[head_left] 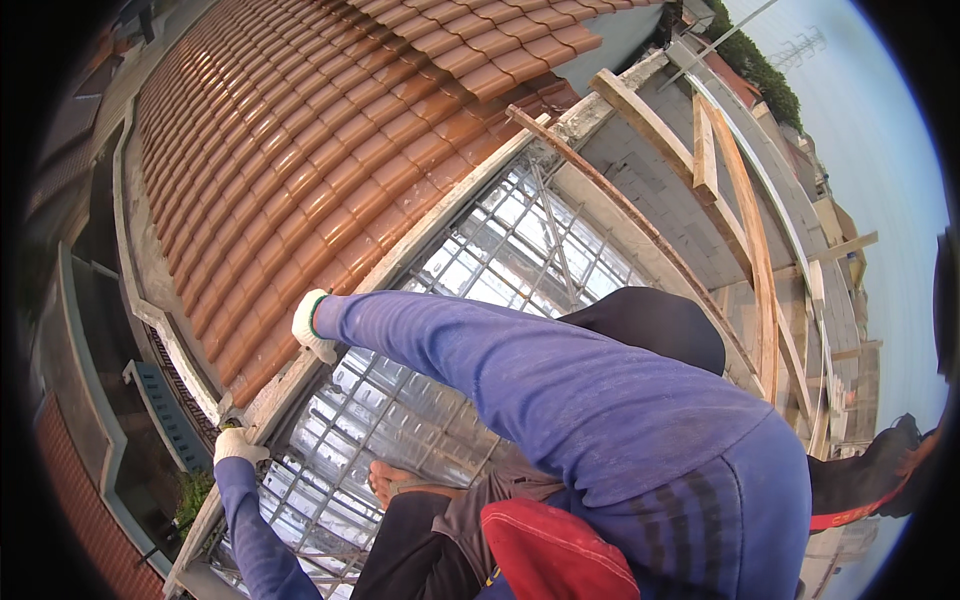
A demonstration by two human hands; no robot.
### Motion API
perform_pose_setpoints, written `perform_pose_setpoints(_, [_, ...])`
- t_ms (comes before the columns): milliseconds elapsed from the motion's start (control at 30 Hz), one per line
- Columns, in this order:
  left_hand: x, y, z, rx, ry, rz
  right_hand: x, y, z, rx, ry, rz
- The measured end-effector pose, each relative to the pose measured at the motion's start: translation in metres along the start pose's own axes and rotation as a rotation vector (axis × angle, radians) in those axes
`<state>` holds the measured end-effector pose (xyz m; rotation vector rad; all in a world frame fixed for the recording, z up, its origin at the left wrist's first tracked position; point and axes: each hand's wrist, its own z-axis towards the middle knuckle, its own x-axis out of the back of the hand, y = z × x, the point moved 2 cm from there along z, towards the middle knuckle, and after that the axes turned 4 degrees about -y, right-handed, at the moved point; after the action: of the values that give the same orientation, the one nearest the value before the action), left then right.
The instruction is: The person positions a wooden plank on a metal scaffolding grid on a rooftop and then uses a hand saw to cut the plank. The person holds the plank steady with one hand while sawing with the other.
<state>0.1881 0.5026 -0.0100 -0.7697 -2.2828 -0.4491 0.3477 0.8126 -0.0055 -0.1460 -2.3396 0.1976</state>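
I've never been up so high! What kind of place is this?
It looks like a rooftop on a building site. Curved red roof tiles slope away, a grid of steel bars lies over shiny sheeting, and wooden beams stand beside an unfinished block wall. Both gloved hands, left hand and right hand, rest on the concrete edge.

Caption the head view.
Gloved left hand and right hand rest on a concrete ledge beside terracotta roof tiles.

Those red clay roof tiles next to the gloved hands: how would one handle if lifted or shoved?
The roof tiles look like rigid moulded clay, so probably stiff and fairly heavy for their size. They overlap in interlocked rows, so a push likely meets resistance. The glossy curved faces may slip under the right hand in its fabric glove, and a dropped tile could crack.
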Motion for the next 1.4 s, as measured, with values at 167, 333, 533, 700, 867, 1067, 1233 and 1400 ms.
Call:
perform_pose_setpoints(167, [-0.009, -0.013, 0.011, -0.056, 0.031, 0.034, 0.001, 0.006, 0.005, 0.054, 0.017, -0.017])
perform_pose_setpoints(333, [-0.004, 0.02, 0.008, 0.023, -0.02, 0.015, -0.014, 0.026, 0.006, 0.013, 0.006, 0.004])
perform_pose_setpoints(533, [0.002, -0.013, 0.0, 0.071, -0.022, 0.017, 0.012, 0.0, 0.014, -0.002, -0.064, 0.042])
perform_pose_setpoints(700, [0.005, -0.004, -0.019, 0.039, 0.135, -0.013, 0.019, -0.016, -0.001, -0.014, -0.015, -0.103])
perform_pose_setpoints(867, [-0.035, -0.015, -0.001, 0.051, 0.168, -0.049, 0.013, -0.033, 0.001, -0.033, -0.11, -0.164])
perform_pose_setpoints(1067, [-0.022, 0.0, 0.006, 0.034, 0.178, -0.039, 0.013, -0.011, -0.005, -0.009, -0.063, -0.104])
perform_pose_setpoints(1233, [-0.025, -0.004, 0.01, 0.015, 0.21, -0.033, 0.017, -0.014, -0.002, -0.019, -0.074, -0.114])
perform_pose_setpoints(1400, [-0.028, -0.008, 0.018, 0.008, 0.235, -0.027, 0.015, -0.017, -0.002, -0.02, -0.064, -0.114])
